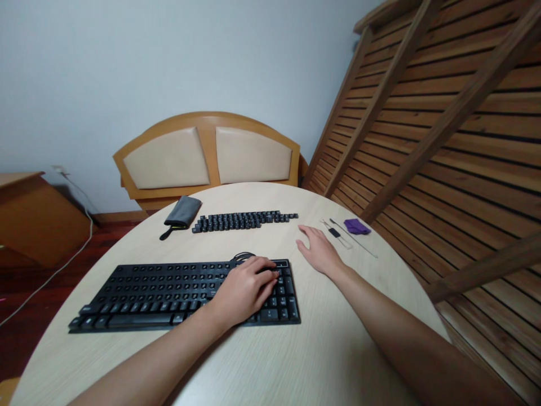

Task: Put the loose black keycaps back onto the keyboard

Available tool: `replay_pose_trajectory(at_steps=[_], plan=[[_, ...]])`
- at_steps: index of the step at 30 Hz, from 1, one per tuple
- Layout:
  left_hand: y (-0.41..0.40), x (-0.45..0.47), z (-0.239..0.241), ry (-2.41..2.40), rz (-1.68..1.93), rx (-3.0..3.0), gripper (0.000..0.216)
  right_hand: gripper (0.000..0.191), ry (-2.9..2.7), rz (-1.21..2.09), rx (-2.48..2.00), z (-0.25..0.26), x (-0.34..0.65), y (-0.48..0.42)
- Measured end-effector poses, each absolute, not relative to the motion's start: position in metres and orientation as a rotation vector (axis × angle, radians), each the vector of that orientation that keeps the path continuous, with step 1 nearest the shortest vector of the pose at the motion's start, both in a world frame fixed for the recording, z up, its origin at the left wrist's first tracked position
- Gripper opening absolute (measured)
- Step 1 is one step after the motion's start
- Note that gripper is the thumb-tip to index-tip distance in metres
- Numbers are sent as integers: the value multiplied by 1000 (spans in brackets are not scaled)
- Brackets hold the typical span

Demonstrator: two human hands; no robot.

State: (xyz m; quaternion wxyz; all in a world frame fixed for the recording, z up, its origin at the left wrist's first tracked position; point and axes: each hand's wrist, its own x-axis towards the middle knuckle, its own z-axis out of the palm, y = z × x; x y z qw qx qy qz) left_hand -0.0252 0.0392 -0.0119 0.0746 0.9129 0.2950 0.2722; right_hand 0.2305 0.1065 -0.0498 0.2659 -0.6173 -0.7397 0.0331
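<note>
The left hand [247, 287] lies on the right end of the black keyboard [169, 293], which sits at the near middle of the round table [329, 349]. Its fingers curl over the keys, and I cannot tell whether they pinch a cap. The right hand [319, 251] rests flat and empty on the tabletop, just beside a small tool [336, 232] and near a purple cloth [356, 226]. Rows of loose keycaps [243, 221] lie behind the keyboard, with a grey pouch [183, 212] at their left.

left hand [249, 288] and right hand [320, 252] both bare — forearms bare too, uncovered to the frame's edge.
</note>
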Motion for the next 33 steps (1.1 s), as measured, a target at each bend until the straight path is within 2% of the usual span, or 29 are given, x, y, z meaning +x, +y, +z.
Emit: replay_pose_trajectory(at_steps=[7, 11, 23, 33], plan=[[39, -24, -13, 910, 810, 2739, 21, 57, -2002, -7, -1791, -49, 220, 128], [39, -24, -14, 911, 814, 2747, 21, 59, -1936, -71, -1888, -47, 217, 146], [39, -26, -13, 918, 777, 2736, 20, 32, -1846, -137, -2013, -43, 210, 141], [39, -25, -13, 932, 771, 2706, 19, 17, -2049, 21, -1971, -26, 221, 89]])
